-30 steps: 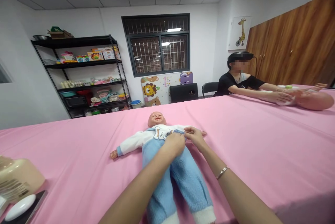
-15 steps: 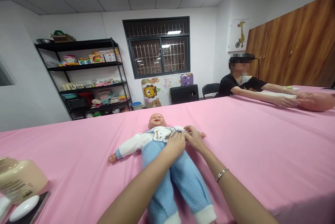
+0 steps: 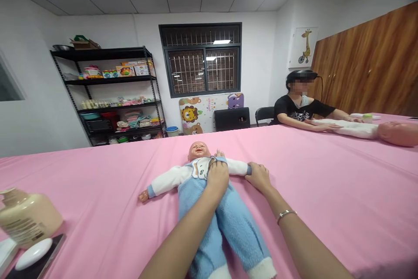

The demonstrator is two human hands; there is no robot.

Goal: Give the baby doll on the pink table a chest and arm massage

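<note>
A baby doll in blue fleece overalls and white sleeves lies on its back on the pink table cover, head away from me. My left hand rests flat on the doll's chest, over the bib. My right hand holds the doll's arm at the wrist, stretched out to the right. A bracelet sits on my right wrist.
A beige bottle and a white oval object lie at the near left. At the far right another person handles a second doll. A black shelf with toys and two chairs stand behind the table.
My right hand moved from the doll's chest out to its right wrist and drew the arm sideways. My left hand shifted up onto the bib. The other person's doll now lies flat.
</note>
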